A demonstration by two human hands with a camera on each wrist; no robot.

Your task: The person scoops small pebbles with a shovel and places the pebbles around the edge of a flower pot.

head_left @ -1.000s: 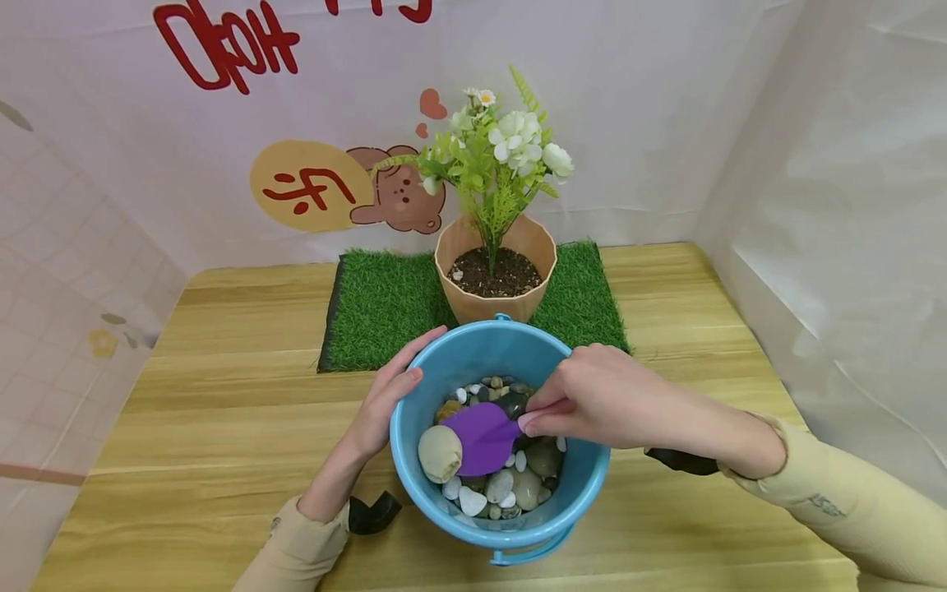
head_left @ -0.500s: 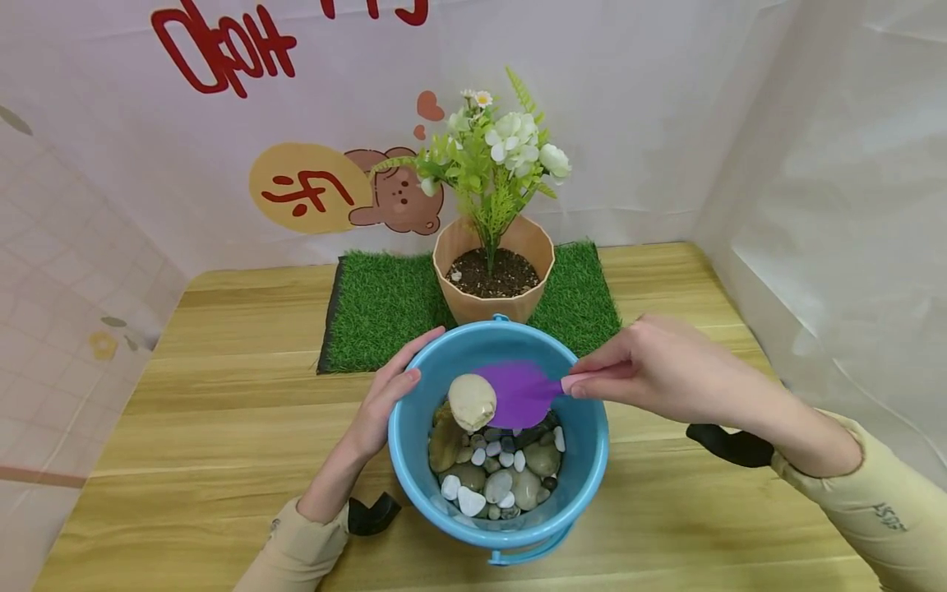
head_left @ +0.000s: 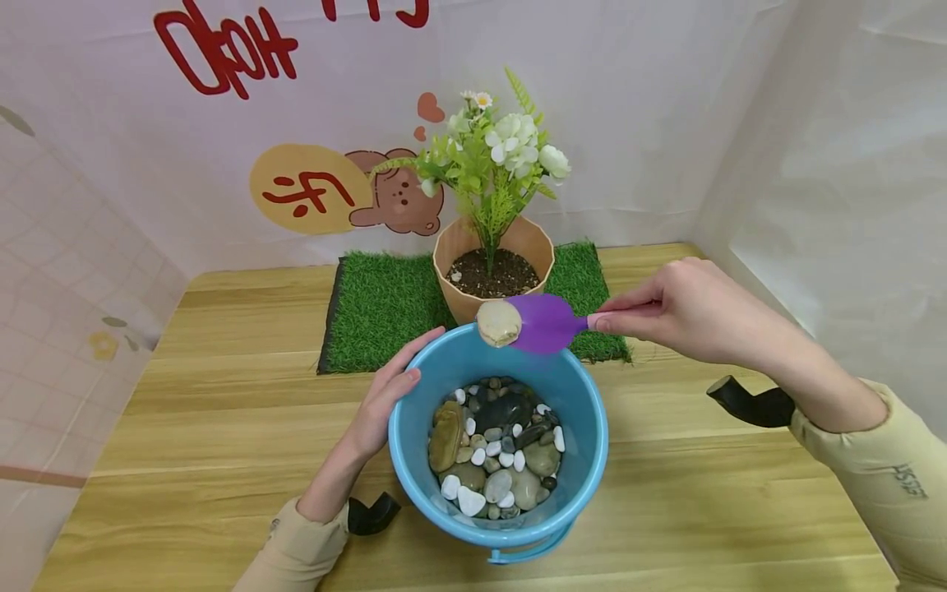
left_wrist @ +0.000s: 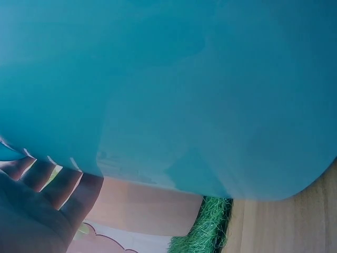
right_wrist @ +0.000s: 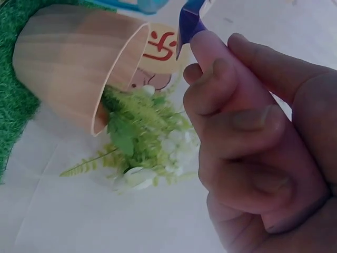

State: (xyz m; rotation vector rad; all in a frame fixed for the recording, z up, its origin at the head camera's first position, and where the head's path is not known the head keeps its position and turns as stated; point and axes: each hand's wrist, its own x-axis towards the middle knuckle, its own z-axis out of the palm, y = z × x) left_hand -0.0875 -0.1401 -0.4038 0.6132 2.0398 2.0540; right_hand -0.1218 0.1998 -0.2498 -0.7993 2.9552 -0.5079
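In the head view, my right hand (head_left: 695, 316) grips the pink handle (right_wrist: 247, 110) of a purple garden shovel (head_left: 551, 323), fingers curled round it in the right wrist view. On the blade's tip sits a large beige stone (head_left: 499, 323), over the far rim of a blue bucket (head_left: 588, 493). My left hand (head_left: 381, 403) rests against the bucket's left side, thumb at the rim. The left wrist view has its fingers (left_wrist: 84, 195) extended along the outer wall. White, grey, brown and black stones (head_left: 505, 411) cover the bucket's bottom.
Just behind the bucket stands a peach flowerpot (head_left: 534, 247) with dark soil and white flowers (head_left: 514, 140), on a green artificial grass mat (head_left: 385, 296). The wooden table (head_left: 244, 386) is bordered by white printed sheets (head_left: 629, 123). The bucket's handle (head_left: 536, 549) hangs down in front.
My right hand has lifted the shovel, with the beige stone on it, up from the stones inside the bucket and away to the far right. The left hand and bucket stay put.
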